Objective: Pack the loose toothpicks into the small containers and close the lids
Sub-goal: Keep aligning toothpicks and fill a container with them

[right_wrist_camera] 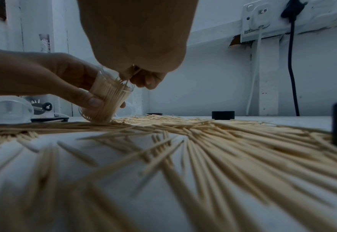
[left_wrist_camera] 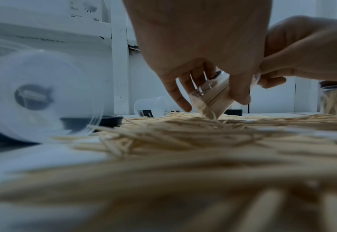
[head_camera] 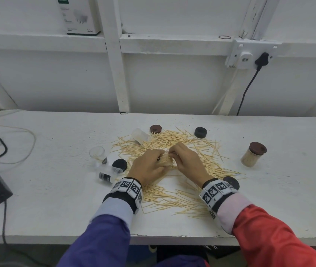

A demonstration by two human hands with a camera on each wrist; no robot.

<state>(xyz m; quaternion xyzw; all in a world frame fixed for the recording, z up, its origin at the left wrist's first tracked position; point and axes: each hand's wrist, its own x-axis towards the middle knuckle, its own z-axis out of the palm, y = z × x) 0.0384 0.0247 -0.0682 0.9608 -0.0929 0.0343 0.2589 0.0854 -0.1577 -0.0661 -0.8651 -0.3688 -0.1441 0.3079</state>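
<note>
My left hand (head_camera: 148, 165) is wrapped around a clear container (right_wrist_camera: 106, 100) that's nearly stuffed with toothpicks, tilted with its bottom edge down on the loose toothpick pile (head_camera: 174, 170) — right in the middle of that pile. My right hand (head_camera: 187, 160) is pinching a few sticks at the container's open mouth. Around the pile: a capped full jar (head_camera: 253, 154) well off to its right, empty containers (head_camera: 103, 166) just left of it, lids (head_camera: 200, 132) along its far edge.

Container (head_camera: 166, 158) mostly hidden between hands in head view; nearest toothpicks (left_wrist_camera: 183, 188) blurred below grip in wrist views.
</note>
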